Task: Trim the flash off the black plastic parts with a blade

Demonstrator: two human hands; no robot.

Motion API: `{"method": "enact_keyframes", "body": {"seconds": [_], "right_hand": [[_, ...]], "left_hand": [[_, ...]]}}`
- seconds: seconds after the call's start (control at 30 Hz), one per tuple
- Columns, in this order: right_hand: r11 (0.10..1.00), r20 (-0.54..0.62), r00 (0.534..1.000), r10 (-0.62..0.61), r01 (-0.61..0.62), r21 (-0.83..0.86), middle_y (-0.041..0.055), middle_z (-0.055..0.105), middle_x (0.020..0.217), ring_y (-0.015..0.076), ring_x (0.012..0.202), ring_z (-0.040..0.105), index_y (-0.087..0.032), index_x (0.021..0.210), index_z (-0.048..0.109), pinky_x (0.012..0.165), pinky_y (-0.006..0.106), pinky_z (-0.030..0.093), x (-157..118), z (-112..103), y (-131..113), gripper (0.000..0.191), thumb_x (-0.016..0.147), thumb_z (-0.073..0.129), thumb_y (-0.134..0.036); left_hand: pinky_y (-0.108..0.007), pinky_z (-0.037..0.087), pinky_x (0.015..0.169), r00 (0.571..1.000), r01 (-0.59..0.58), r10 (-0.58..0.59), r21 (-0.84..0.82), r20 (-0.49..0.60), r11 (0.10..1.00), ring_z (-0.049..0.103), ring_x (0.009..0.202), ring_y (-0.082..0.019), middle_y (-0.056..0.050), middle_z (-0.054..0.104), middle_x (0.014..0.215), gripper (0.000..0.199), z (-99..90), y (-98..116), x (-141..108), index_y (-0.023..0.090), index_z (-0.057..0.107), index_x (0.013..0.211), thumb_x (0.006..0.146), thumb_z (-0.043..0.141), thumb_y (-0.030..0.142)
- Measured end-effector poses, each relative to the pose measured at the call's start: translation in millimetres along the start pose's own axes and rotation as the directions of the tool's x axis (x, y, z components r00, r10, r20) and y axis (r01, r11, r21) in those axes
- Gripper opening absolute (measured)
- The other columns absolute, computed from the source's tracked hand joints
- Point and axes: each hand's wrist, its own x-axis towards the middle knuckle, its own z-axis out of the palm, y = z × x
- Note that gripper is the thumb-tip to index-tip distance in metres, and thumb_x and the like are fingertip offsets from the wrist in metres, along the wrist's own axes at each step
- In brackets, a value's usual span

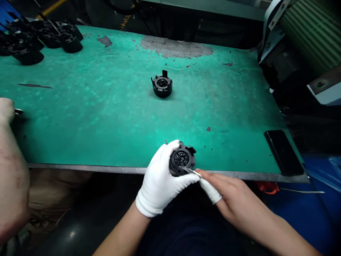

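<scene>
The green desk [106, 117] stretched in front of me, a cluster of black parts [69, 44] crowded at its far left corner. The left hand [163, 176], white-gloved, and the right hand [229, 190], mostly bare, met over the middle of its near edge, while a phone [284, 153] lay by the near right corner. The left was curled around a round black part [183, 157] there, a similar part [162, 91] stood toward the far edge, and the right pinched a slim metal tool [192, 172], its tip at the held part.

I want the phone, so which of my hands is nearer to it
Right. Your right hand, holding a metal tool, is left of the phone; your gloved left hand is farther left, around a black part.
</scene>
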Motion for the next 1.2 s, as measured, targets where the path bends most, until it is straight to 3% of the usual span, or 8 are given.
{"method": "enact_keyframes", "body": {"seconds": [0.17,0.3,0.53,0.97,1.2], "right_hand": [[0.995,-0.118,0.989,0.088,-0.082,0.051,0.0032,0.068,0.124,0.0196,0.110,0.065,-0.032,0.137,0.057,0.093,0.034,0.054,4.0,-13.4,7.2,0.038,0.103,0.042,-0.027],[0.988,-0.093,0.991,0.094,-0.104,-0.113,0.0048,0.070,0.103,0.0213,0.091,0.064,-0.031,0.134,0.061,0.080,0.037,0.051,16.9,-20.9,18.8,0.036,0.105,0.041,-0.036],[0.945,-0.099,0.995,0.027,-0.058,-0.323,0.0028,0.067,0.091,0.0208,0.084,0.062,-0.032,0.135,0.060,0.071,0.034,0.044,22.4,-23.7,25.6,0.037,0.101,0.046,-0.028],[0.941,-0.067,0.997,-0.033,0.009,-0.338,0.0022,0.064,0.086,0.0190,0.077,0.060,-0.028,0.138,0.057,0.066,0.031,0.041,23.2,-28.9,27.2,0.040,0.101,0.043,-0.023],[0.899,-0.131,0.990,0.048,-0.100,-0.427,0.0021,0.065,0.087,0.0210,0.079,0.063,-0.029,0.139,0.058,0.063,0.033,0.043,30.9,-24.9,22.6,0.043,0.098,0.048,-0.022]], "left_hand": [[-0.048,0.047,0.113,0.996,-0.009,0.008,-0.008,-0.092,1.000,0.059,0.126,-0.029,-0.011,0.058,0.135,0.071,15.2,7.9,-4.0,0.023,0.047,0.130,0.073,0.084,0.044],[-0.051,0.046,0.112,0.981,-0.028,0.036,0.042,-0.193,0.999,0.057,0.128,-0.030,-0.014,0.055,0.138,0.062,25.0,12.2,-6.4,0.022,0.047,0.120,0.072,0.083,0.038],[-0.052,0.047,0.111,0.982,-0.034,0.046,0.072,-0.184,0.997,0.057,0.129,-0.030,-0.014,0.055,0.139,0.063,26.4,10.4,-7.9,0.023,0.047,0.121,0.072,0.084,0.037],[-0.056,0.043,0.115,0.985,-0.030,0.043,0.080,-0.166,0.996,0.053,0.133,-0.031,-0.015,0.055,0.140,0.064,26.9,10.2,-6.5,0.023,0.045,0.121,0.073,0.084,0.038],[-0.054,0.044,0.114,0.977,-0.034,0.058,0.119,-0.204,0.992,0.056,0.131,-0.031,-0.015,0.056,0.139,0.065,30.6,10.0,-8.2,0.022,0.045,0.121,0.072,0.085,0.039]]}}
